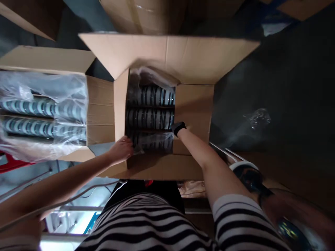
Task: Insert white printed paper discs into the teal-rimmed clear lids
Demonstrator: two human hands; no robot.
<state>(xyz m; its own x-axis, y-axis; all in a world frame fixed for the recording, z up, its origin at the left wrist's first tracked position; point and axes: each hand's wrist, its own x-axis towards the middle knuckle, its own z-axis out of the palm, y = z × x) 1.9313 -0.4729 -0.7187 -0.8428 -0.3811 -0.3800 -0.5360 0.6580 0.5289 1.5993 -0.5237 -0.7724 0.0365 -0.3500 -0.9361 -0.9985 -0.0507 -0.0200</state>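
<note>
An open cardboard box [193, 118] stands in front of me, holding rows of round, ringed parts [154, 118] with dark and pale bands. Clear plastic liner [157, 75] is bunched at its far side, and more lies over the nearest row. My left hand [122, 150] is at the box's near left corner, fingers curled by the loose plastic; it appears to grip the liner. A black band is round the wrist of my right hand [178, 128], which reaches down inside at the right wall. Its fingers are lost in shadow.
On the left is a second open box [101, 111] with similar parts under clear plastic. Other cartons [146, 15] stand behind. Crumpled clear plastic [259, 118] lies on the floor to the right. A cable [68, 202] passes along my left arm. Another person's blurred arm [295, 216] is at lower right.
</note>
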